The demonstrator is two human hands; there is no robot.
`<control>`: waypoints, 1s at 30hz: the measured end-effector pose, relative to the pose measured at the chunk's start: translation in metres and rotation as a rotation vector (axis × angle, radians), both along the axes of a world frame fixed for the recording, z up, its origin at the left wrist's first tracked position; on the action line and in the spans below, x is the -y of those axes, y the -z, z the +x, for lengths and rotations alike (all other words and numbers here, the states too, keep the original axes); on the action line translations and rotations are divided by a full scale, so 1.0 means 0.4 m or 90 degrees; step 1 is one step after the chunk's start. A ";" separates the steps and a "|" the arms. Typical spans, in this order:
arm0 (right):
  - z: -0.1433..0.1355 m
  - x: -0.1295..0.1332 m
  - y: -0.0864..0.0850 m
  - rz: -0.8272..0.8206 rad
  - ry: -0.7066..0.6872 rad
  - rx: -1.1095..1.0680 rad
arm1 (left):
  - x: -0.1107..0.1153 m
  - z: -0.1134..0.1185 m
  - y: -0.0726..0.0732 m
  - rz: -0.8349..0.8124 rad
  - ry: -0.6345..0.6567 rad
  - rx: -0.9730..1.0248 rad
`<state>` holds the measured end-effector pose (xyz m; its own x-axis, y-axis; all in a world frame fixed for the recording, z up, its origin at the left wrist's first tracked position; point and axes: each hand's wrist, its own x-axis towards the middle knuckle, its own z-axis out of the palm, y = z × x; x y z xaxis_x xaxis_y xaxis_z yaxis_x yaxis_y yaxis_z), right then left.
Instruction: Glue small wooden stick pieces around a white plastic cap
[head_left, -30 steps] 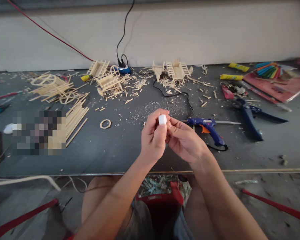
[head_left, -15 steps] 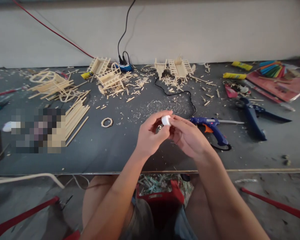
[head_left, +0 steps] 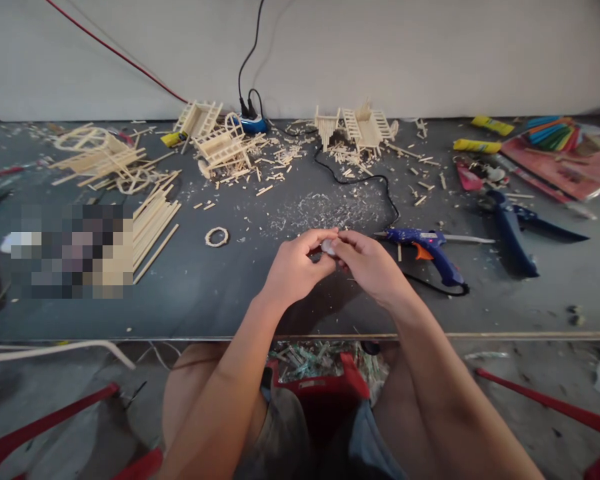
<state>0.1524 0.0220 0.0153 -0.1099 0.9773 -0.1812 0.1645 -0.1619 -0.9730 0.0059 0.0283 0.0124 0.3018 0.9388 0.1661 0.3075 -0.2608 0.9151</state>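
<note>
- White piece [head_left: 329, 247], small, partly hidden by fingers; held above the near middle of the grey table [head_left: 240, 300].
- Left hand [head_left: 294, 268], bare; finger and thumb closed on the piece from the left.
- Right hand [head_left: 374, 267], bare; thumb and fingers closed on the same piece from the right.
- Blue glue gun [head_left: 443, 261], orange trigger, pale glue stick in its rear; lying just right of the right hand.
- Pale ring [head_left: 209, 241], flat on the table, left of the hands.
- White shavings [head_left: 325, 208], scattered beyond the hands.
- Wooden sticks [head_left: 155, 230], loosely bundled, farther left.
- Blue cutting tool [head_left: 513, 233], handles spread, right of the glue gun.
- Stick-built models: one [head_left: 367, 131] at far centre-right, another [head_left: 223, 148] at far centre-left, offcuts around both.
- Yellow tubes [head_left: 477, 146], two, far right, beside a red sheet [head_left: 553, 167].
</note>
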 end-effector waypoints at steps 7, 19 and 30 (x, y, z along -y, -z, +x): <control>0.006 0.001 0.005 0.005 -0.011 0.002 | -0.001 -0.003 0.007 0.004 0.018 -0.002; -0.001 0.005 0.003 0.009 -0.013 -0.077 | -0.008 -0.005 0.023 0.060 -0.049 -0.004; 0.013 -0.005 -0.020 -0.069 0.054 -0.267 | -0.006 0.008 0.025 0.119 -0.105 0.099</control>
<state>0.1576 0.0239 0.0233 -0.1157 0.9638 -0.2401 -0.2589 -0.2626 -0.9295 0.0092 0.0307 0.0026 0.1058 0.9220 0.3725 0.2199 -0.3870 0.8955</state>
